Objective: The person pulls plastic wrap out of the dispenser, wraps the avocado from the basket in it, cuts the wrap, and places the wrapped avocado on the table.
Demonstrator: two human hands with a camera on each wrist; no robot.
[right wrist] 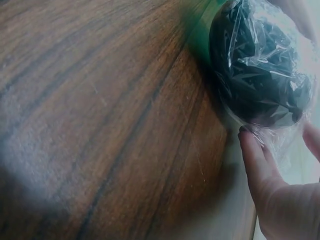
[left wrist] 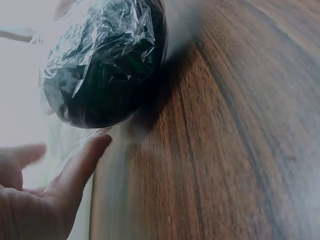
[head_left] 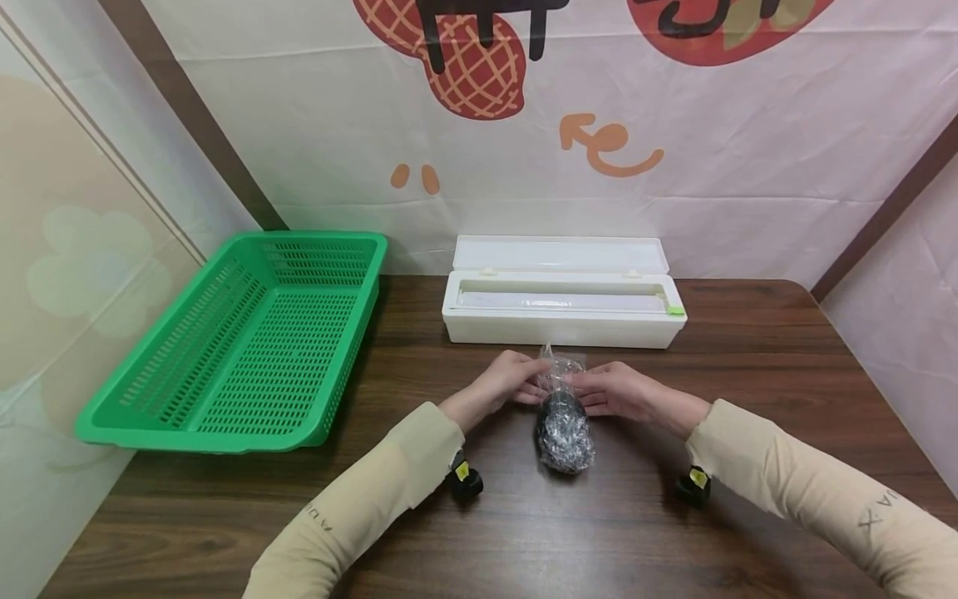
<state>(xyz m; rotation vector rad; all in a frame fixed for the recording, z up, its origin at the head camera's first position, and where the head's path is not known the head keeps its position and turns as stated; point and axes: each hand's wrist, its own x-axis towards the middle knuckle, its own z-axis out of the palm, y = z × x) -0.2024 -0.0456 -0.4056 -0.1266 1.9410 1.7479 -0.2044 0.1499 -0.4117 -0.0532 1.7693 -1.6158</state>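
Observation:
A dark, rounded object (head_left: pixel 565 437) wrapped in crinkled clear film lies in front of me on the brown table, its loose film end (head_left: pixel 561 366) pointing away from me. From the left, my left hand (head_left: pixel 512 378) holds that film end between thumb and fingers. My right hand (head_left: pixel 617 391) grips the film from the opposite side, thumb on top. Close up in the left wrist view, the wrapped object (left wrist: pixel 107 75) looks blackish green, with a fingertip just beside it. The right wrist view shows fingers (right wrist: pixel 255 155) near the base of the gathered film.
Behind the hands stands a long white film dispenser box (head_left: pixel 561 329), lid raised, with a pale roll inside and a small green piece at its right end. A green slotted basket (head_left: pixel 329 399) sits at the left. A printed cloth (head_left: pixel 711 166) hangs behind the table (head_left: pixel 778 374).

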